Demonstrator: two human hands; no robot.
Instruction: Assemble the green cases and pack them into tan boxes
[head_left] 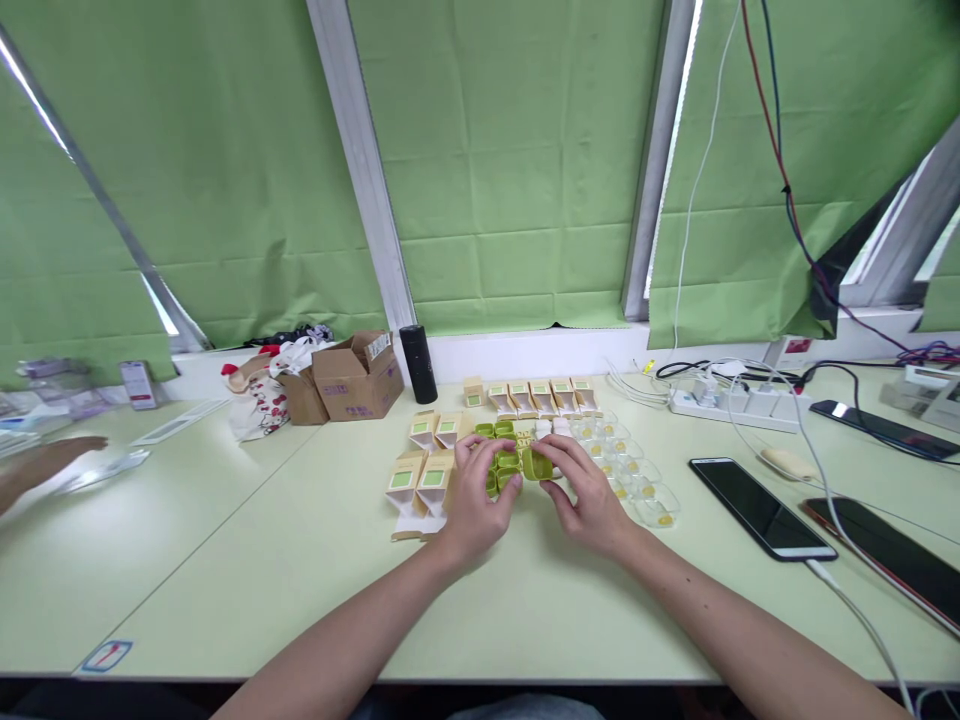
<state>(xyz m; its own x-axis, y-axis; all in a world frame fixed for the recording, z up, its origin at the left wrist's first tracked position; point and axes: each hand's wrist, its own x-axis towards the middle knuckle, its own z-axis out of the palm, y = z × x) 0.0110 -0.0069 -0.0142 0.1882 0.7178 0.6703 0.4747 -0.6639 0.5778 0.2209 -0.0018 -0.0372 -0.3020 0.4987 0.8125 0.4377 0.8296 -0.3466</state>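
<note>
My right hand [592, 492] grips a small olive-green plastic case [537, 464], lifted and tilted between thumb and fingers. Beside it, my left hand [478, 492] curves its thumb and fingers around another small green case [508, 461] at the edge of a cluster of similar cases. More of these green cases [504, 428] sit just beyond my fingers. Small yellow pieces [526, 437] and white items [551, 428] lie behind the held case, partly hidden. To the right of my right hand, clear plastic pieces with yellow centres [628, 467] stand in rows.
Open small cartons stand left of my hands [418, 482] and in a back row [541, 397]. A cardboard box [358, 377] and black cylinder [418, 364] stand behind. Phones [761, 508], cables and a power strip [739, 408] lie right. Another person's hand [52, 462] reaches in left.
</note>
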